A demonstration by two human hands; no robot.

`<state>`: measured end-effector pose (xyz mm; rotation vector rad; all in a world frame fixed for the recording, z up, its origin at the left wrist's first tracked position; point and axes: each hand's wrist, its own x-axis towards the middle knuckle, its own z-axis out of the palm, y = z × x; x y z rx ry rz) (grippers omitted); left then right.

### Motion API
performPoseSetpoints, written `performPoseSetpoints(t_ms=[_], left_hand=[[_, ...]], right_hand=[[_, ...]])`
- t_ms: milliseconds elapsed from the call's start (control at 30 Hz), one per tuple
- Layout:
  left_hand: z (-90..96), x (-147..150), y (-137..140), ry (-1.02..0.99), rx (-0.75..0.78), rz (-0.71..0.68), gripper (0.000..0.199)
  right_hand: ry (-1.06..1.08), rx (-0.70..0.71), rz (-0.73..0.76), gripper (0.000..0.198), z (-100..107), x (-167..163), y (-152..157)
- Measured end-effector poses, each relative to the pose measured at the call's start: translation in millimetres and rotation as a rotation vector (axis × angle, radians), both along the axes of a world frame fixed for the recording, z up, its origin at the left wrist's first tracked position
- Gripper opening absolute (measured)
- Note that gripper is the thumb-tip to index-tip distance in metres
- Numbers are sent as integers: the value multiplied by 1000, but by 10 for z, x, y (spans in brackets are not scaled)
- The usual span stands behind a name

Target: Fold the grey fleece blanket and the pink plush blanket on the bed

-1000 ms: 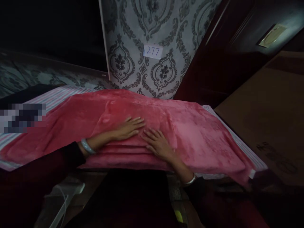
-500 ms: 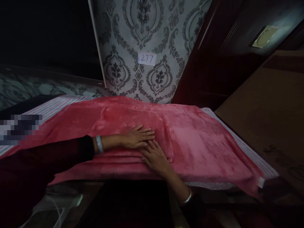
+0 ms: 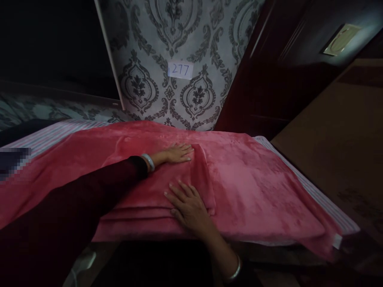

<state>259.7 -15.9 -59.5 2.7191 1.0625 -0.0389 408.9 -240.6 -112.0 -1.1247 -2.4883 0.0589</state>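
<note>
A plush pink-red blanket (image 3: 248,179) lies spread over the table, with one part folded into a layered stack (image 3: 149,187) in the middle. My left hand (image 3: 178,153) rests flat on the far side of that stack, near its right end, fingers stretched out to the right. Closer to me, my right hand (image 3: 188,205) lies on the stack's near right part with its fingers spread. Neither hand grips the cloth. The folded edges show along the front of the stack, and my left forearm hides its left part.
A striped cloth (image 3: 317,191) shows from under the blanket at both ends. Behind stands a patterned wall with a paper marked 277 (image 3: 180,69). A dark screen (image 3: 56,48) is at the left, and a large cardboard box (image 3: 335,131) borders the right side.
My left hand has slid away from me across the folded stack, apart from my right hand. My right hand has shifted slightly nearer to me. The view has moved a little.
</note>
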Motion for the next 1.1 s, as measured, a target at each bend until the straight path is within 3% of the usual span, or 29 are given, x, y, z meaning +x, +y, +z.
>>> performPoseSetpoints(t_ms=[200, 333, 567, 767, 867, 967, 1100], left_hand=[[-91, 47, 240, -151, -22, 122, 72], [-81, 26, 193, -185, 6, 159, 67], [92, 122, 4, -87, 117, 223, 59], [295, -119, -267, -251, 83, -24, 59], [353, -291, -412, -274, 148, 114, 59], [231, -452, -612, -150, 241, 289, 60], [-71, -584, -865, -33, 276, 298, 64]], right_hand=[[-16, -18, -11, 54, -20, 9, 9], [-21, -17, -15, 54, 0, 6, 21], [7, 3, -42, 50, 34, -2, -32], [126, -46, -90, 41, 466, 105, 231], [43, -48, -230, 49, 659, 54, 538], [-67, -85, -330, 59, 596, -76, 733], [-115, -94, -388, 60, 305, -159, 725]])
